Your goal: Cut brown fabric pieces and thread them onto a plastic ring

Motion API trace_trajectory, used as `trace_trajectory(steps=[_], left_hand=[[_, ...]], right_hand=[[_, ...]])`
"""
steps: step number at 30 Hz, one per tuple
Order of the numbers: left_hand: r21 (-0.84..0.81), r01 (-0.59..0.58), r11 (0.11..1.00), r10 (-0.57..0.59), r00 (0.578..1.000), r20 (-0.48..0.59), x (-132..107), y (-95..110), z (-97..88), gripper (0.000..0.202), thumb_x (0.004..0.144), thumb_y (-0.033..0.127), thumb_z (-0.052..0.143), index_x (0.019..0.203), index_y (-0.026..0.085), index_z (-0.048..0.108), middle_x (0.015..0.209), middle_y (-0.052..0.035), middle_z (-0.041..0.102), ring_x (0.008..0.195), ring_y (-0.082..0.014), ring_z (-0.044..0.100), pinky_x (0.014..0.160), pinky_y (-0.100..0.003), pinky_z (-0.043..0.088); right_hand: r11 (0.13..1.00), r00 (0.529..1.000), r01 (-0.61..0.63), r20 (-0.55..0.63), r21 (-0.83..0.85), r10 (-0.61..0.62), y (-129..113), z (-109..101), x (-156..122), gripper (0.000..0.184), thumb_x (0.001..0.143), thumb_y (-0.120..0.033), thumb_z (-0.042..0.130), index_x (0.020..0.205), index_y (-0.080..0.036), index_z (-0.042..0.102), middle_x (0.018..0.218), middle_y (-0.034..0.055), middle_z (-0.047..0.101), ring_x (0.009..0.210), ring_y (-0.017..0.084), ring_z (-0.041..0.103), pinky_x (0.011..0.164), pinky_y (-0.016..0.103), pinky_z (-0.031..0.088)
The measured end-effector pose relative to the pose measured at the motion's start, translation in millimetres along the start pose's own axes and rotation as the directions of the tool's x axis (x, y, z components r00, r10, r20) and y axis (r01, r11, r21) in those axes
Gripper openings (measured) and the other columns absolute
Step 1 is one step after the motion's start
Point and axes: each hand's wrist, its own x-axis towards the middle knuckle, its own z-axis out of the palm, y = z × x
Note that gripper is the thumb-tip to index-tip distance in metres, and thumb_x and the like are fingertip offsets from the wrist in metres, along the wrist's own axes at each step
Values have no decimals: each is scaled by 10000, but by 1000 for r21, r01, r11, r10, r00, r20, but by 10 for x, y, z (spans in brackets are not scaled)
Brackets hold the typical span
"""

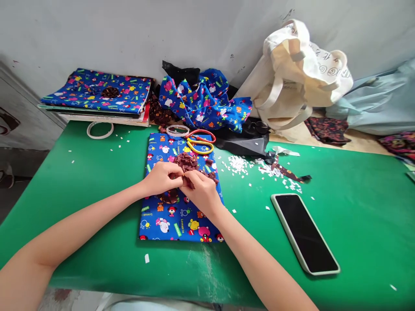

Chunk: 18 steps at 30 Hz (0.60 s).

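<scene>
My left hand (164, 176) and my right hand (201, 190) meet fingertip to fingertip, both closed in a pinch. Whatever lies between the fingers is too small and covered to make out. Below them is a flat rectangle of blue cartoon-print cloth (162, 226). A heap of small dark red-brown scraps (186, 160) rests on this cloth just beyond the fingertips, and a few more brown scraps (170, 197) lie under my left hand. Scissors with red and yellow handles (202, 151) touch the cloth's far edge, beside a roll of tape (177, 131).
On the green table (106, 255), a phone (306, 233) lies to the right. White paper bits (237, 165) are scattered near a black bag (243, 140). Behind stand crumpled blue cloth (201, 103), a cream tote bag (292, 82), a cloth-topped stack (97, 90) and a white ring (100, 130).
</scene>
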Motion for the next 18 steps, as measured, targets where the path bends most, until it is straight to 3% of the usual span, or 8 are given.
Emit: trace_trajectory(steps=[5,14,18], left_hand=[[0,-14,1000,14,1000,3,1,14,-10,142,697,151,511,556,152,530,544,40,501,568,-73,442,586,-205,333],[-24,-7,1000,8,999,36,20,2,-35,140,736,210,507,632,160,586,602,26,561,584,-84,471,612,-217,356],[7,-8,1000,8,999,52,30,-5,-48,159,770,239,495,647,164,562,598,30,521,581,-90,446,604,-225,343]], right_hand=[[999,996,-25,-82,39,28,-10,-4,22,141,813,-136,483,724,-218,554,608,-7,594,540,103,514,536,213,401],[957,981,-192,19,217,193,12,-41,36,95,790,-187,497,731,-220,563,641,9,626,555,119,529,562,241,428],[897,944,-328,134,297,301,11,-88,53,122,834,-257,492,748,-215,569,641,11,627,565,127,527,574,260,422]])
